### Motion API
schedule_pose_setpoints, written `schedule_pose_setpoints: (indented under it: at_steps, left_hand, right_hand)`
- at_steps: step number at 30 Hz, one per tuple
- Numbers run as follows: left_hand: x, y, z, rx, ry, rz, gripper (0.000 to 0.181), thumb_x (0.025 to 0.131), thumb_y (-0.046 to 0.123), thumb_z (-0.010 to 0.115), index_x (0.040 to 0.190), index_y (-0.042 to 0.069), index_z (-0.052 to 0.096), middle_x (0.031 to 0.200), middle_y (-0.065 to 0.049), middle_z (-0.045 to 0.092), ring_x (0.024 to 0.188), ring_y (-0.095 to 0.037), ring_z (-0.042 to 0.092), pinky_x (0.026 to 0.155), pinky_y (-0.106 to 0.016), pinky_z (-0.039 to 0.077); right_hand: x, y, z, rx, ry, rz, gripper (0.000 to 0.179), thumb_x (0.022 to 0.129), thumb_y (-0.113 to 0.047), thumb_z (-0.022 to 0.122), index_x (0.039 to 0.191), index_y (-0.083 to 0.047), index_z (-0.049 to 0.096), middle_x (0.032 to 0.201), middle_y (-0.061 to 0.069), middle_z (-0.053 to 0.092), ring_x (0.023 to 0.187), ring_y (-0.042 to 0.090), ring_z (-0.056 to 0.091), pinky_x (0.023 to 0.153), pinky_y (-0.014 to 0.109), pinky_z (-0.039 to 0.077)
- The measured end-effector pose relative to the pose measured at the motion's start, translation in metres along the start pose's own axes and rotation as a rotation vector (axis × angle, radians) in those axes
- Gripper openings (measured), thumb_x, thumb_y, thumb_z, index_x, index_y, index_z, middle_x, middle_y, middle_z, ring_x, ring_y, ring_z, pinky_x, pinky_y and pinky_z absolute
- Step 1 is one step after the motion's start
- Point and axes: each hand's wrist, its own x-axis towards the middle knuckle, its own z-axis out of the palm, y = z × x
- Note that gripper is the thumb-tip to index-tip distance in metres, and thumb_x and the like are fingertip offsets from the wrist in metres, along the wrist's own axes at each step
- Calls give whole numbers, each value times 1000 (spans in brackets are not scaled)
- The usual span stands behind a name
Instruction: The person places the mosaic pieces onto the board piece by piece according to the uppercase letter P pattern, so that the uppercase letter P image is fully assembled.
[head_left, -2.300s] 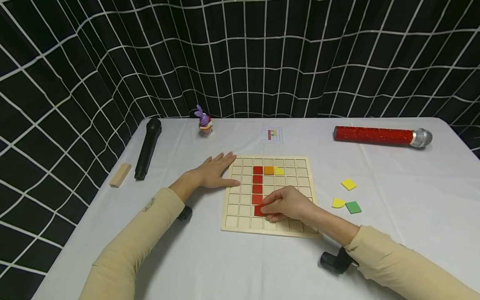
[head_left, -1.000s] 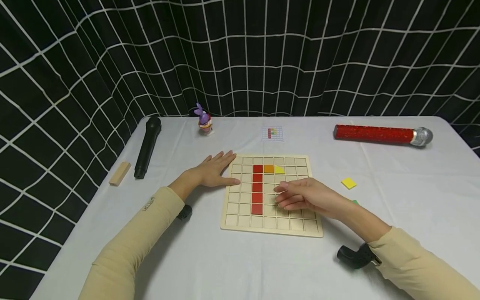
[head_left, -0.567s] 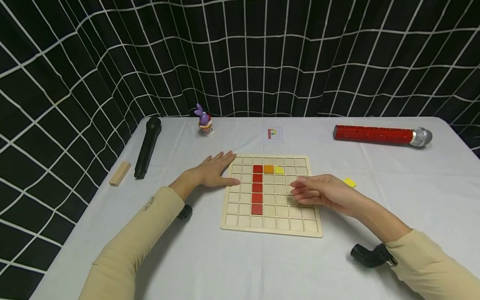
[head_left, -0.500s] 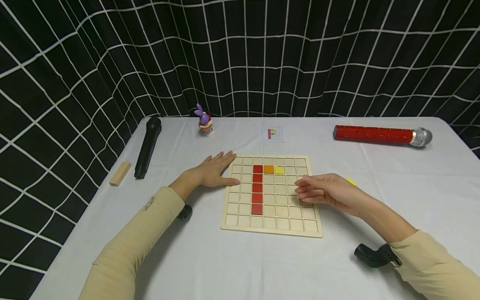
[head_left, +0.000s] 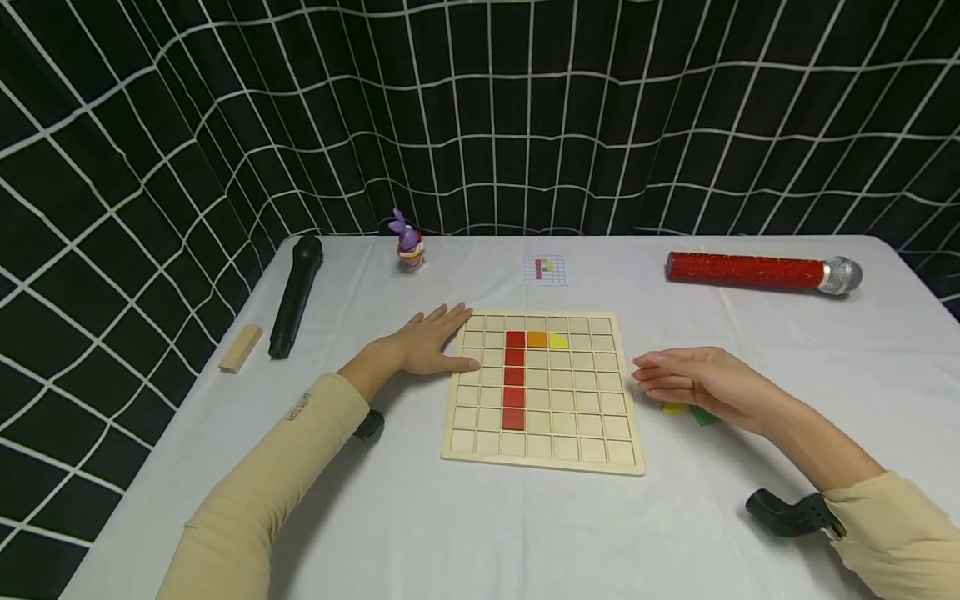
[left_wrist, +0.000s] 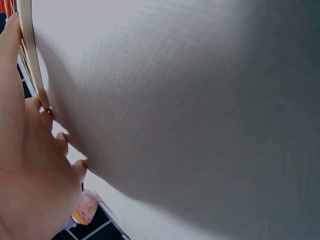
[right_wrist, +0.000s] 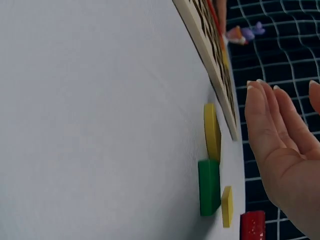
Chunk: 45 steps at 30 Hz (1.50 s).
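White tablecloth (head_left: 525, 533), black gridded curtain (head_left: 570, 117) behind. Right hand (head_left: 712, 383): fingers nearly straight, holding nothing, hovering just beside the right edge of the board (head_left: 562, 380). Beneath its palm, rightward of the fingertips, I see the loose yellow rounded tile (right_wrist: 212, 132) and green tile (right_wrist: 209, 187); this hand is nearer. Left hand (head_left: 426, 344) spreads its fingers at the board's left edge; red tiles (head_left: 514, 376) run front-to-back.
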Motion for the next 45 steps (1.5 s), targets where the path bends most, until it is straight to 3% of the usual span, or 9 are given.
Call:
schedule_pose_setpoints:
  at_steps: [6, 14, 23, 33, 36, 41, 45]
  left_hand:
    - [0, 1, 0, 3, 2, 4, 96, 86, 70, 47, 155, 17, 5, 159, -1, 1, 144, -23, -1, 114, -47, 1]
    - [-1, 1, -1, -4, -1, 9, 96, 87, 68, 47, 155, 15, 6, 160, -3, 2, 144, -24, 0, 114, -47, 2]
    - [0, 0, 0, -1, -2, 2, 96, 86, 70, 47, 155, 18, 4, 159, -1, 0, 144, -23, -2, 114, -47, 1]
    - [-2, 1, -1, -3, -4, 7, 96, 87, 69, 47, 155, 17, 4, 159, -1, 0, 144, -23, -2, 114, -47, 0]
    - [-1, 1, 0, -7, -2, 8, 96, 87, 68, 48, 155, 17, 5, 159, -1, 0, 144, -23, -2, 114, -47, 0]
    - [0, -1, 1, 3, 0, 6, 96, 86, 70, 46, 155, 18, 4, 159, 0, 0, 144, -22, -2, 114, -47, 1]
    - [0, -1, 1, 1, 2, 10, 96, 86, 70, 46, 155, 18, 5, 159, 0, 0, 144, -22, -2, 114, -47, 0]
  right_hand:
    - [-5, 3, -15, -12, 34, -9, 56, 100, -18, 52, 135, 20, 34, 116, 13, 64, 107, 17, 62, 92, 33, 47]
    - [-9, 5, -23, -108, 150, -29, 61, 98, -25, 56, 136, 18, 36, 111, 4, 67, 101, 9, 64, 87, 25, 50]
    - [-15, 14, -29, -324, 139, -12, 53, 102, -24, 47, 135, 17, 39, 131, 26, 52, 101, -2, 59, 87, 22, 49]
    - [-21, 20, -36, -431, 136, -14, 58, 98, -31, 55, 134, 13, 44, 133, 24, 51, 103, -5, 57, 86, 19, 48]
    - [-22, 21, -39, -534, 143, -11, 56, 96, -35, 58, 133, 7, 51, 131, 18, 55, 109, -1, 54, 89, 22, 46]
    - [-24, 23, -41, -670, 160, -5, 53, 93, -39, 61, 130, -2, 57, 128, 13, 59, 121, 22, 46, 96, 41, 41]
    - [-27, 24, -43, -652, 124, -49, 50, 92, -29, 65, 129, 3, 56, 124, 15, 61, 111, 13, 56, 89, 26, 46]
